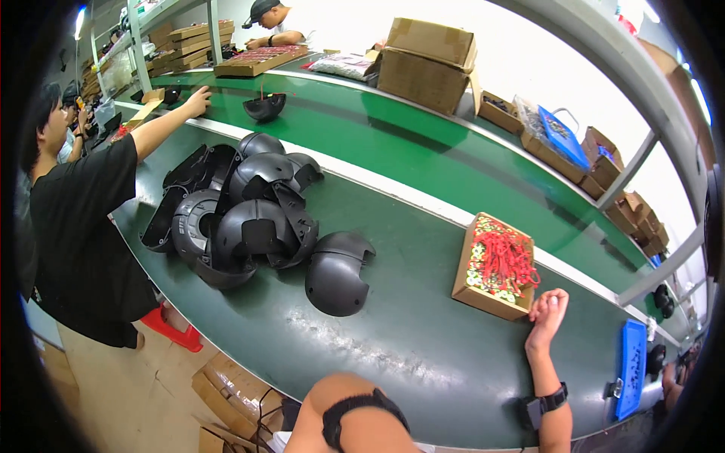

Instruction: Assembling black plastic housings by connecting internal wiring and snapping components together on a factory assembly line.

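My right hand (548,318) rests by the near right corner of a small cardboard box (491,302). Its fingers are curled in, and nothing shows in them. Red wires (502,257) with small pale-green round parts fill that box. Low in the middle, close to the camera, is my left arm (343,396) with a black strap around it; its fingers are hidden. Ahead of it, a single black rounded plastic shell (338,275) lies on the dark green table (423,332). Further left, several more black shells (253,226) are heaped together.
Beyond the table runs a green conveyor belt (393,151) carrying a black half shell (264,108) with wires. At left, a co-worker in a black shirt (83,219) reaches over it. A blue tray (631,370) of small dark parts sits at right. Cardboard boxes (423,79) line the far side.
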{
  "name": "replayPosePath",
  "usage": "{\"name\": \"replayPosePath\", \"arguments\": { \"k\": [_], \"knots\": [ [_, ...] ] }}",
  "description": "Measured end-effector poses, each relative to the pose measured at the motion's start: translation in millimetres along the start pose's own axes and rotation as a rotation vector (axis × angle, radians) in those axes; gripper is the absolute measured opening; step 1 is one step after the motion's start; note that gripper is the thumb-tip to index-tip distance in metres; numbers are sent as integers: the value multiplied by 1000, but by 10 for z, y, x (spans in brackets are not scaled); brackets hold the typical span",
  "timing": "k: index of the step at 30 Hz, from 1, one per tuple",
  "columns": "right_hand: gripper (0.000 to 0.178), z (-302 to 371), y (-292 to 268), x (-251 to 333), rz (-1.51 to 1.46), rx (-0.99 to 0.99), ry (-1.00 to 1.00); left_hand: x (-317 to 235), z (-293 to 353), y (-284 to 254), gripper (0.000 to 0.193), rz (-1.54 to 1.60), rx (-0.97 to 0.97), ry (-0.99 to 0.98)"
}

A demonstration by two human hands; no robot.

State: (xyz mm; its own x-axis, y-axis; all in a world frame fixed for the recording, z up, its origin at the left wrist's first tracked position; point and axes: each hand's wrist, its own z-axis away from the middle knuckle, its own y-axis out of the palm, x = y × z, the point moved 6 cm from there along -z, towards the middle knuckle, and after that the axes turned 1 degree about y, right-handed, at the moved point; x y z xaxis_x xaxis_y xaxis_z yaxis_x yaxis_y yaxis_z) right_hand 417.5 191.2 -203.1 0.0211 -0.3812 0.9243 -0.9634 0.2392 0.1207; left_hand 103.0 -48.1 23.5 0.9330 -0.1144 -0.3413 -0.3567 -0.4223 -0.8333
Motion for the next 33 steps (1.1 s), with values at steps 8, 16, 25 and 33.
{"name": "replayPosePath", "arguments": {
  "k": [8,16,25,33],
  "knots": [
    [26,567,749,874,342,394,-675,18,380,-90,25,184,-734,-483],
    [32,224,3543,2029,531,1069,-649,-1083,1282,1560,14,-902,-1282,-2202],
    [38,-963,6341,978,738,1103,-561,-1157,1484,2225,6,-1536,-1297,-2216],
    [35,-980,6875,-462,1315,1204,-629,-1065,1392,2293,12,-1592,-1304,-2291]
  ]
}}
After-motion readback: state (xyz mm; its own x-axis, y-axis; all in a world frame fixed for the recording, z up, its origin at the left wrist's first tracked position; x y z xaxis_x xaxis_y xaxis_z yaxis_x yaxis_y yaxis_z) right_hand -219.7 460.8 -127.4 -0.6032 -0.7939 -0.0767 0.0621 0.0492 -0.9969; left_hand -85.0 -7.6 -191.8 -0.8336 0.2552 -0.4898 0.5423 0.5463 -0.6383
